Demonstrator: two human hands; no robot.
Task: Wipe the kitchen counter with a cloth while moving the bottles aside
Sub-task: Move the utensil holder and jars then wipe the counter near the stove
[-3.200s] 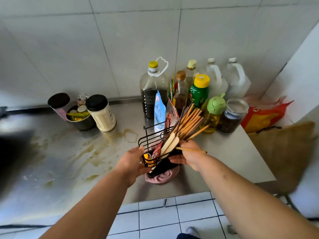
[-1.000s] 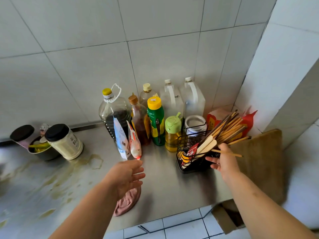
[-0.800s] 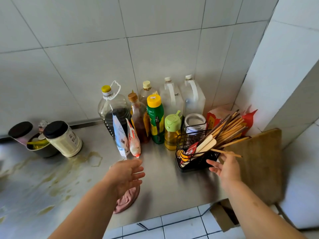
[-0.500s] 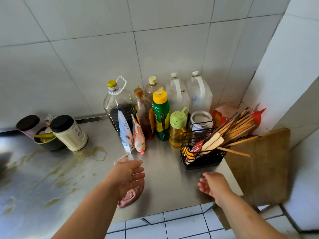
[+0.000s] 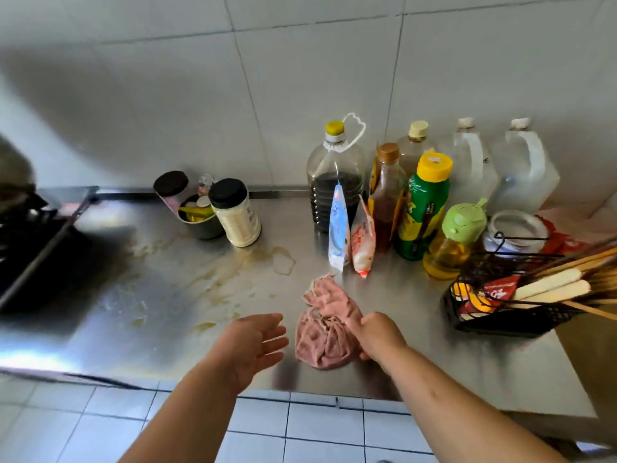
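A crumpled pink cloth lies on the steel counter near its front edge. My right hand rests on the cloth's right side with fingers curled into it. My left hand hovers open just left of the cloth, palm turned inward, touching nothing. Behind stand the bottles: a big dark-liquid bottle, a brown sauce bottle, a green bottle with yellow cap, a small oil bottle with green lid and two clear jugs. Yellowish spill stains spread over the counter's middle.
Two small pouches lean against the bottles. A black wire basket with chopsticks and spatulas sits at the right. A white jar with black lid and a small bowl stand at the back. A stove is at the left.
My right hand let go of the wire basket, which now sits at the right, and came left onto the pink cloth. My left hand shifted left off the cloth. The view swung left.
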